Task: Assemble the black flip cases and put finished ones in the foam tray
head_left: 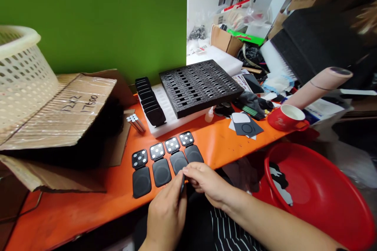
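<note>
My left hand [166, 211] is closed around a thin black pad [183, 184], seen almost edge-on above my lap. At the pad's upper edge, the thumb and fingertips of my right hand [206, 180] are pinched together; what lies between them is hidden. Just beyond my hands, several hinged black pads lie unfolded in a row on the orange table [103, 211]. Each has a smaller square half [157, 151] with white dots and a larger plain half [161, 172] with a faint round mark. My right hand partly overlaps the rightmost pad [193, 153].
Black foam tray [200, 86] and upright black pads [150, 102] rest on white foam [165, 127]. Metal rods [136, 123], a small bottle [209, 115], cards [246, 123] and a red mug [285, 118] stand around. An open carton [55, 110] is left, a red basin [321, 188] right.
</note>
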`<action>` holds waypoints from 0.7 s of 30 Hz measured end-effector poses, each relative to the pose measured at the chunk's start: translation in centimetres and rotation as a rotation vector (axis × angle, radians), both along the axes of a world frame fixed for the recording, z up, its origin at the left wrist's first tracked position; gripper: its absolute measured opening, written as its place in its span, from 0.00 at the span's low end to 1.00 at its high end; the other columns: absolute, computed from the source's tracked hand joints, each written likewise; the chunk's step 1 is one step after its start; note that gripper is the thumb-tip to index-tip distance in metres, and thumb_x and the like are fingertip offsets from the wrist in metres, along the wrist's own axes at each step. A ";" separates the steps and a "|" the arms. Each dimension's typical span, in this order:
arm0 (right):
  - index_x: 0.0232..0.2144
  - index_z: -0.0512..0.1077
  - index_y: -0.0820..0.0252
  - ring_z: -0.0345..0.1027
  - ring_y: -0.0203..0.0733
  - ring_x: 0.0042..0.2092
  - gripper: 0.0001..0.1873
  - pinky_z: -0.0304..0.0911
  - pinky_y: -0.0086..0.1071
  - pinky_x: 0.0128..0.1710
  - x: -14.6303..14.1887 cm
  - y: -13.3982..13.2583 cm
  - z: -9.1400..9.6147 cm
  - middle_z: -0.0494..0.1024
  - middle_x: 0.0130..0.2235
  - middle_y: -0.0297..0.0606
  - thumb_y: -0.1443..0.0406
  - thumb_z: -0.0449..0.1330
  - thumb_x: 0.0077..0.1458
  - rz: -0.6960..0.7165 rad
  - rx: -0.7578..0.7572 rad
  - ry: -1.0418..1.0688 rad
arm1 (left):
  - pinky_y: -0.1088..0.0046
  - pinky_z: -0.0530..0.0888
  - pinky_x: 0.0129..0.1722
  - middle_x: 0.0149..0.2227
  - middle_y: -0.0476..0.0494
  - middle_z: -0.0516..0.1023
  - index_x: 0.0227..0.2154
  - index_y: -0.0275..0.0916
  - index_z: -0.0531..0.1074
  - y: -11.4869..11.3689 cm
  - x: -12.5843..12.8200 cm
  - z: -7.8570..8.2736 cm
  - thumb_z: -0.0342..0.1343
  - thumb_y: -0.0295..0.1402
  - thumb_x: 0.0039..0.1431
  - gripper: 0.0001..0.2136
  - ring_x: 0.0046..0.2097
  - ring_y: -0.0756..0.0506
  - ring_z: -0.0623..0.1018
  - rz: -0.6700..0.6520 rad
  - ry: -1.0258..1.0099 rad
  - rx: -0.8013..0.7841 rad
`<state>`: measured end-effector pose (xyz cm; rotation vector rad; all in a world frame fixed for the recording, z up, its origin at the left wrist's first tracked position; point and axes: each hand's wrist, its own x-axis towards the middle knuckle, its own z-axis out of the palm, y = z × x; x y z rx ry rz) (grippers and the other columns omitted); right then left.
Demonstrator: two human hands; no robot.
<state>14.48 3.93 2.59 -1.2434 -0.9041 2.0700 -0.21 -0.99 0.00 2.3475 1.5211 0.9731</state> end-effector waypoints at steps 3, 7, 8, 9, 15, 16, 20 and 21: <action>0.24 0.60 0.60 0.40 0.26 0.18 0.21 0.35 0.25 0.19 -0.4 -0.1 -0.4 0.54 0.18 0.23 0.49 0.58 0.50 -0.060 -0.079 0.151 | 0.71 0.76 0.40 0.41 0.41 0.80 0.46 0.38 0.72 0.9 0.0 0.2 0.50 0.31 0.60 0.13 0.40 0.43 0.80 0.105 -0.238 -0.222; 0.28 0.62 0.59 0.35 0.26 0.16 0.21 0.33 0.24 0.17 -0.3 -0.1 -0.4 0.52 0.16 0.21 0.48 0.47 0.58 0.019 -0.190 0.205 | 0.71 0.76 0.30 0.28 0.44 0.80 0.33 0.34 0.75 2.2 -0.3 0.6 0.55 0.41 0.55 0.14 0.32 0.42 0.79 0.371 -0.636 -0.520; 0.28 0.62 0.60 0.36 0.25 0.16 0.19 0.32 0.23 0.17 -0.2 -0.1 -0.2 0.52 0.16 0.21 0.51 0.47 0.59 0.044 -0.206 0.196 | 0.72 0.76 0.29 0.27 0.44 0.80 0.31 0.33 0.75 2.4 -0.4 0.7 0.56 0.42 0.53 0.14 0.31 0.42 0.79 0.407 -0.700 -0.534; 0.28 0.63 0.61 0.37 0.25 0.17 0.17 0.32 0.23 0.17 -0.1 -0.1 0.0 0.53 0.17 0.22 0.54 0.48 0.59 0.071 -0.211 0.188 | 0.72 0.75 0.30 0.27 0.44 0.79 0.29 0.33 0.75 2.5 -0.4 0.8 0.57 0.43 0.52 0.15 0.31 0.43 0.79 0.426 -0.741 -0.532; 0.30 0.62 0.60 0.37 0.23 0.15 0.11 0.29 0.22 0.14 -0.1 -0.2 0.5 0.59 0.20 0.24 0.61 0.47 0.61 0.166 -0.220 0.145 | 0.72 0.76 0.34 0.30 0.45 0.80 0.37 0.36 0.76 1.7 -0.1 1.0 0.57 0.38 0.55 0.12 0.31 0.45 0.79 0.299 -0.689 -0.435; 0.29 0.61 0.60 0.36 0.23 0.14 0.11 0.29 0.21 0.14 0.0 -0.3 0.4 0.58 0.20 0.24 0.61 0.47 0.62 0.139 -0.248 0.158 | 0.71 0.76 0.36 0.32 0.45 0.81 0.39 0.37 0.76 1.5 -0.1 0.9 0.56 0.37 0.56 0.11 0.33 0.45 0.80 0.264 -0.656 -0.396; 0.27 0.59 0.59 0.38 0.23 0.14 0.12 0.31 0.19 0.14 0.7 -0.1 0.4 0.57 0.18 0.23 0.60 0.50 0.61 0.055 -0.446 0.297 | 0.70 0.77 0.41 0.40 0.45 0.80 0.42 0.42 0.75 0.9 -0.1 0.7 0.54 0.31 0.58 0.10 0.39 0.45 0.80 0.099 -0.517 -0.261; 0.26 0.59 0.60 0.39 0.23 0.14 0.13 0.32 0.18 0.14 0.9 0.0 0.5 0.57 0.18 0.23 0.60 0.51 0.61 0.050 -0.516 0.342 | 0.69 0.77 0.42 0.41 0.45 0.80 0.43 0.43 0.74 0.8 -0.1 0.7 0.54 0.29 0.59 0.11 0.40 0.45 0.80 0.053 -0.502 -0.238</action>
